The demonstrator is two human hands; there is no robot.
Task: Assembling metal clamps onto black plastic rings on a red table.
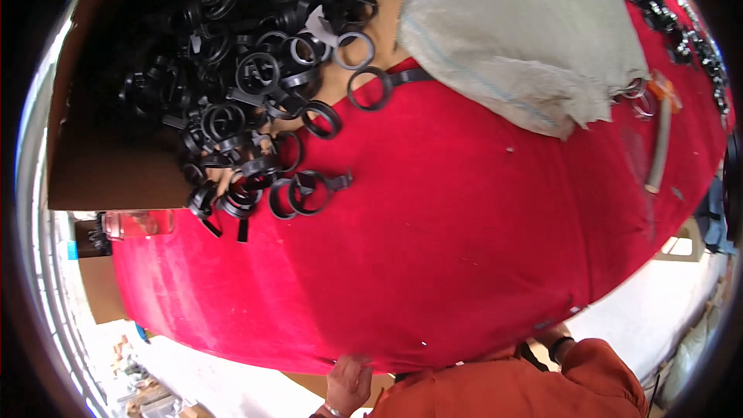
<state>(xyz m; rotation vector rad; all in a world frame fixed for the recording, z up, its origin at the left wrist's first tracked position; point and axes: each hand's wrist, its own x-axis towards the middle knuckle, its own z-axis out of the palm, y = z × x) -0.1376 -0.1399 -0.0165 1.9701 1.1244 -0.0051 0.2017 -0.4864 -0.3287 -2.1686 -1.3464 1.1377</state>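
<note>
At the near edge of the red cloth-covered table (pixel 464 263), my left hand (pixel 350 381) rests with its fingers curled in. Its fingertips are blurred, and what they hold, if anything, is hidden. My right hand (pixel 551 336) is at the same edge, farther right, close against my orange clothing (pixel 495 388). Its fingers are mostly out of sight, and a black band circles the wrist. Both hands are well apart from the pile of black plastic rings with tabs (pixel 259 73) at the far left.
An open cardboard box (pixel 116 178) lies around much of the ring pile. A pale woven sack (pixel 526 39) covers the far middle. To its right lies a tube-like handle (pixel 659 147) with an orange part. Shiny dark parts (pixel 681 39) line the far right edge.
</note>
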